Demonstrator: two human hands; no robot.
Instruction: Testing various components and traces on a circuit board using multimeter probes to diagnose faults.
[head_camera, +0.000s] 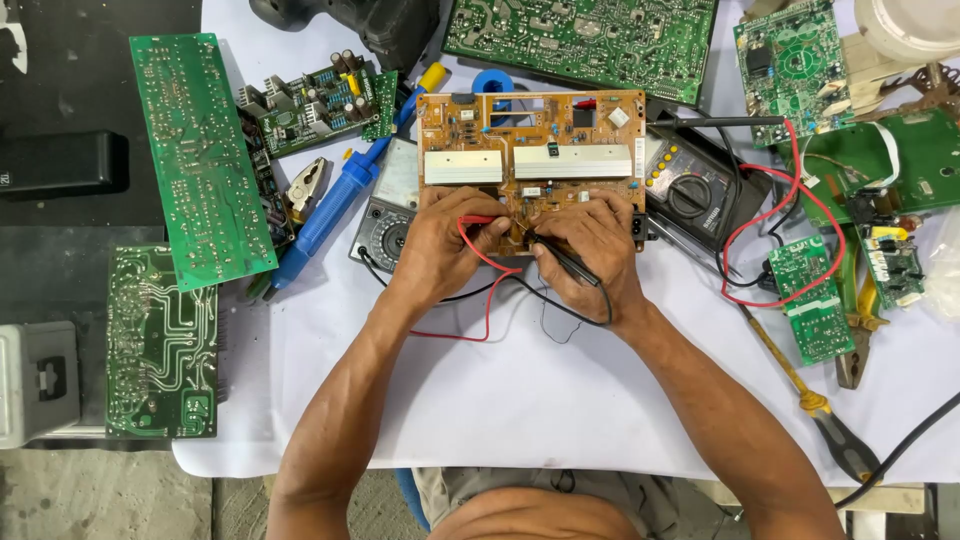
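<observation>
While both hands press probes down, orange circuit board (530, 150) lies crosswise.

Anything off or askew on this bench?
Mostly clutter. The orange board under test sits propped on a meter rather than flat. Left hand holds the red probe, right hand the black probe. No visible damage.

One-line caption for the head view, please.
Left hand holds red probe, right hand black probe, on orange circuit board.
</observation>
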